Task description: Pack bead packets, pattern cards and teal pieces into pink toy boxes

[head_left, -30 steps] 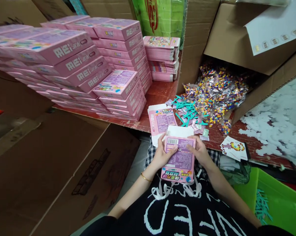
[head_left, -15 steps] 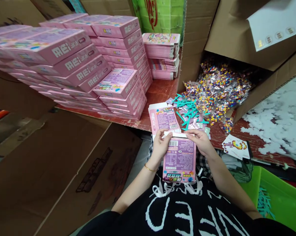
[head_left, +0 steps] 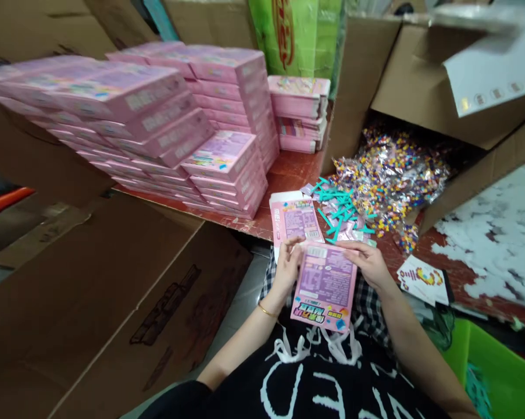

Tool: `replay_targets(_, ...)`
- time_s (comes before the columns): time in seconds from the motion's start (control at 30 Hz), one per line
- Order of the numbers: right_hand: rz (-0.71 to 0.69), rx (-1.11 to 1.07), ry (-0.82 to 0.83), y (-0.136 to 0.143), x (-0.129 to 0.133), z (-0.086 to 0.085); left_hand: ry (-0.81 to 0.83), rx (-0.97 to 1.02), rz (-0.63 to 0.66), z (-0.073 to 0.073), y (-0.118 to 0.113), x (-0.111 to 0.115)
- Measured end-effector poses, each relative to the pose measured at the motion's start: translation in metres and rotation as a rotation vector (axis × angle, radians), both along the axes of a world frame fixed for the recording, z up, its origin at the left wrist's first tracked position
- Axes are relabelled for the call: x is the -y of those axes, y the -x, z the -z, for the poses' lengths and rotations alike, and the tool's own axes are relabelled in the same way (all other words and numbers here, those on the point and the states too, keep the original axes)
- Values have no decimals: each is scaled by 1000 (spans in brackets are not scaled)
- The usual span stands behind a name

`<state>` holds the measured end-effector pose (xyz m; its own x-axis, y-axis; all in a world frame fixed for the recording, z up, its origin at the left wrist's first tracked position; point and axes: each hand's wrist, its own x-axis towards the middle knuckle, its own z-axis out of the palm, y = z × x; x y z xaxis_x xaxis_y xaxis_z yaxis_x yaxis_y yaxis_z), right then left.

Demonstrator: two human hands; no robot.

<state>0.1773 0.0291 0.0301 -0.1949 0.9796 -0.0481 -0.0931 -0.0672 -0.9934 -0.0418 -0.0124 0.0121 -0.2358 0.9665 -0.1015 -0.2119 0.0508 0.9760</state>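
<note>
A pink and purple printed cardboard box (head_left: pixel 325 288) is held above my lap, its printed face toward me and its title upside down. My left hand (head_left: pixel 290 259) grips its far left corner, fingers closed. At the far right corner, my right hand (head_left: pixel 364 259) pinches the edge with thumb and fingers. The box's far end looks closed. Just beyond it, a second pink box with a raised white flap (head_left: pixel 288 196) lies at the table's edge. Beside that one are turquoise plastic sticks (head_left: pixel 338 203) heaped over small lilac packets.
Stacks of pink boxes (head_left: pixel 127 96) fill the table's left side. Flat cartons (head_left: pixel 299 96) are piled behind. Bags of colourful beads (head_left: pixel 393 174) spill from a cardboard box (head_left: pixel 440 99). Picture cards (head_left: pixel 423 279) lie at right, above a green bin (head_left: pixel 502 355). A large carton (head_left: pixel 92 302) stands left.
The white flap at the box's far end has folded down out of sight. The box is turned slightly in both hands. The view has shifted and blurred a little.
</note>
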Motion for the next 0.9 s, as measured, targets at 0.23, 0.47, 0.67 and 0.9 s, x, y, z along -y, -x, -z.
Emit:
replay_targets(0.23, 98, -236, 35, 94, -141, -52, 61, -1, -215, 32, 40, -4)
replay_targets(0.47, -49, 274, -254, 267, -259, -146, -118, -327, -107, 22, 58, 4)
replay_targets(0.67, -163, 744, -373, 233, -250, -62, -248, -711, -190, 25, 88, -12)
replay_targets(0.9, -462, 974, -299, 190, -223, 1, -97, -1169, -39, 88, 48, -37)
